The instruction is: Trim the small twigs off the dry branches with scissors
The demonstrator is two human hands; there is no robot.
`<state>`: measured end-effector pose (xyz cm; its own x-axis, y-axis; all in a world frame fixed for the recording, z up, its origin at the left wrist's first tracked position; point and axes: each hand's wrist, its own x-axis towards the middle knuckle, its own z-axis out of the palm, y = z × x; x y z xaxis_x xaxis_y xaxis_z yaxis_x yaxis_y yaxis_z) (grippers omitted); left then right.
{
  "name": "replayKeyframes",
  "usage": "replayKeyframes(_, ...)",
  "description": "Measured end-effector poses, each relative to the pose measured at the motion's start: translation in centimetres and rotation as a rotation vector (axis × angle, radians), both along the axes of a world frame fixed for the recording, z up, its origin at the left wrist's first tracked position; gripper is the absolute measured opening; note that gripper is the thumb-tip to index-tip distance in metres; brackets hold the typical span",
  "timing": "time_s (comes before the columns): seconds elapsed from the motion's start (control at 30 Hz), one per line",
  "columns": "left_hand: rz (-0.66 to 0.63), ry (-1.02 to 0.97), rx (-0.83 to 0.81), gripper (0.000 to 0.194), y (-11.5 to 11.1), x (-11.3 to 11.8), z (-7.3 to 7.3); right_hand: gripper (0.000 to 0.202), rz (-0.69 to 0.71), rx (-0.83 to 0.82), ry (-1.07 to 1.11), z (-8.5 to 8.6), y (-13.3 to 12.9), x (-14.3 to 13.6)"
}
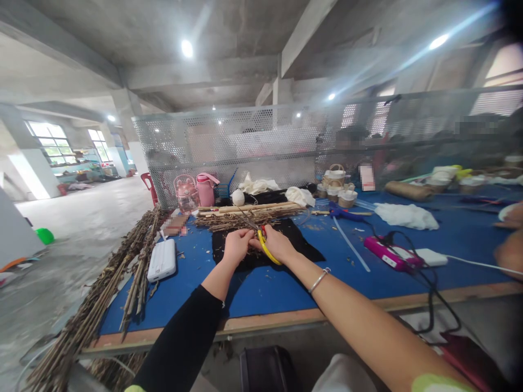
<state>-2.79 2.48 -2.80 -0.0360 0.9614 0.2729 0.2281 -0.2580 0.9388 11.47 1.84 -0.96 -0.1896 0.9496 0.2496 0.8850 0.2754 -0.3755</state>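
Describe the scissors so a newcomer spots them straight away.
Start at the blue tabletop, then find the black cloth spread in front of the person. Over that cloth, the right hand holds the scissors, set apart by their bright yellow handle from the brown twigs just beyond.

You are in a big gray room with bright lights [187, 49].
Up high you see a gray ceiling [241, 27] with thick beams [308, 32]. A see-through wall full of little holes [253, 141] stands behind your blue table [190, 269]. On your left are a wide, pale floor [102, 201], fat posts [133, 117], sunny windows [51, 144] and a red chair [149, 188].
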Motion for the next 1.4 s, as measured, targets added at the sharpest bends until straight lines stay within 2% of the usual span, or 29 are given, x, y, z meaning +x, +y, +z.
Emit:
replayKeyframes(0.17,0.058,0.106,0.057,0.034,0.0,-0.3,0.0,0.060,-0.014,0.012,-0.033,0.3,-0.1,0.1)
replayKeyframes(0.4,0.048,0.033,0.022,0.034,-0.2,0.1,0.3,0.061,-0.030,0.007,-0.031,0.1,0.1,0.1)
replayKeyframes(0.53,0.094,0.019,-0.004,0.034,-0.3,0.0,0.4,0.060,-0.035,0.002,-0.031,0.1,0.1,0.1)
replayKeyframes(0.73,0.148,0.110,0.039,0.033,-0.7,-0.3,0.9,0.062,-0.026,0.046,-0.066,-0.1,0.1,0.1)
replayKeyframes(1.07,0.079,0.104,0.049,0.030,-1.0,0.0,1.1,0.062,0.027,0.110,-0.021,-0.3,0.3,0.3)
replayKeyframes(1.23,0.030,0.043,0.065,0.032,-1.1,0.1,1.1,0.061,0.029,0.047,0.006,-0.4,0.3,0.2)
replayKeyframes(1.4,0.049,0.054,0.077,0.034,-0.8,0.0,0.7,0.061,-0.010,0.036,-0.035,0.0,0.3,0.2)
